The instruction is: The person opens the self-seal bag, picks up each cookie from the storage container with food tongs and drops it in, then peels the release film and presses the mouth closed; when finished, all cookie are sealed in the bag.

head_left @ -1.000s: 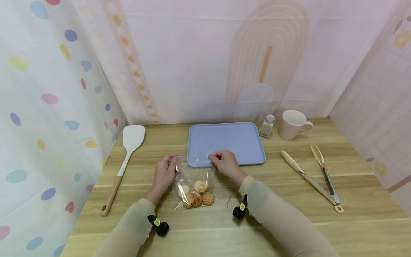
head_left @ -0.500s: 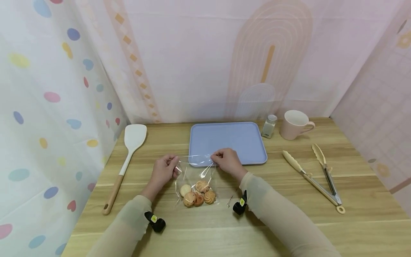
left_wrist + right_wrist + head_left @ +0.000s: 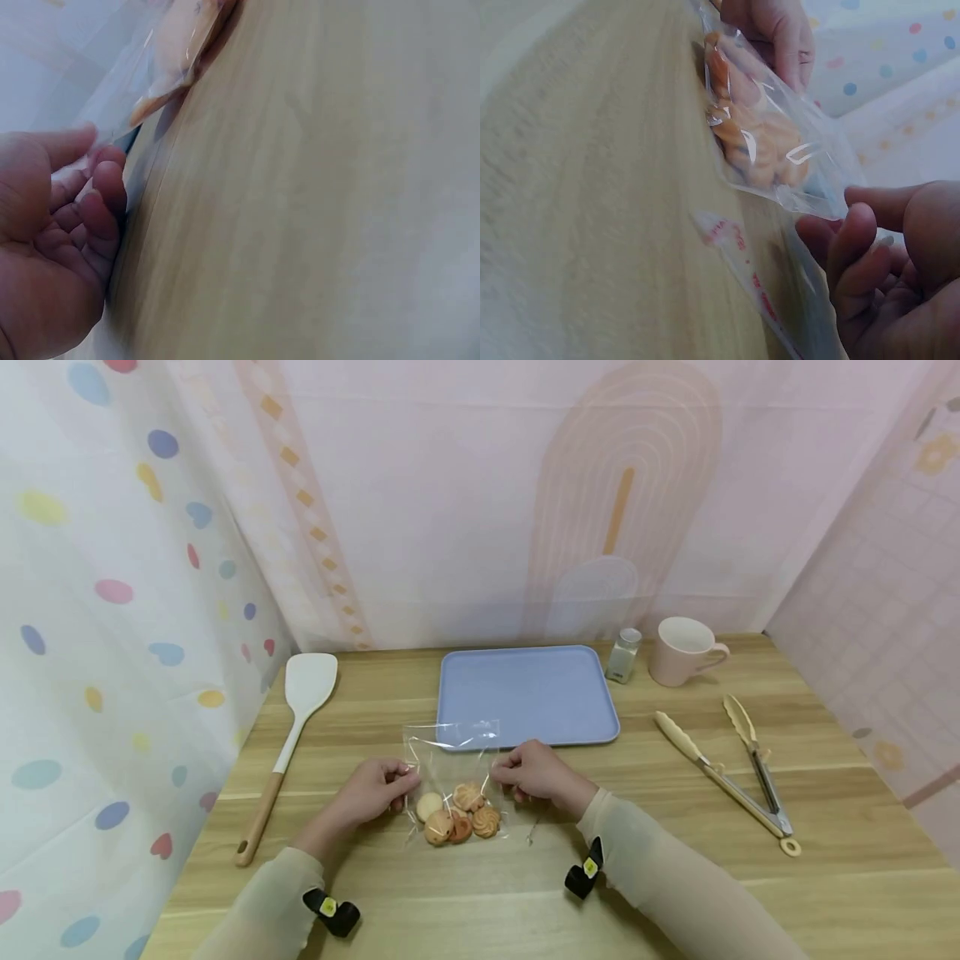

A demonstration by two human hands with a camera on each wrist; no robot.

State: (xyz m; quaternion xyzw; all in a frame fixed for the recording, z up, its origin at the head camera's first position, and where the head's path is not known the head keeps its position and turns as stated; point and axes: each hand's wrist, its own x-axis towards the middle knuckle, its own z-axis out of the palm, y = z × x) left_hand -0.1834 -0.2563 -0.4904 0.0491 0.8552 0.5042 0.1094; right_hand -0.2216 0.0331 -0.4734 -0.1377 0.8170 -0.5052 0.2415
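A clear plastic bag point(image 3: 453, 760) of several cookies point(image 3: 459, 814) lies on the table in front of me, its open end pointing away. My left hand point(image 3: 377, 789) pinches the bag's left edge between thumb and fingers, beside the cookies. On the opposite edge, my right hand point(image 3: 542, 772) does the same. In the left wrist view the left thumb point(image 3: 71, 144) meets the film. The right wrist view shows the right hand point(image 3: 900, 262) at the bag's edge, with swirled cookies point(image 3: 754, 146) inside.
Behind the bag lies a blue tray point(image 3: 525, 689). A white spatula point(image 3: 296, 727) is at left; tongs point(image 3: 738, 785) lie spread at right. A shaker point(image 3: 623, 656) and pink mug point(image 3: 684, 652) stand at back right. A thin clear strip with red print point(image 3: 742, 262) lies near my right hand.
Both hands have left the bag's upper corners and come toward me, now pinching its sides lower down. The bag's open end stands free; the cookies stay roughly in place.
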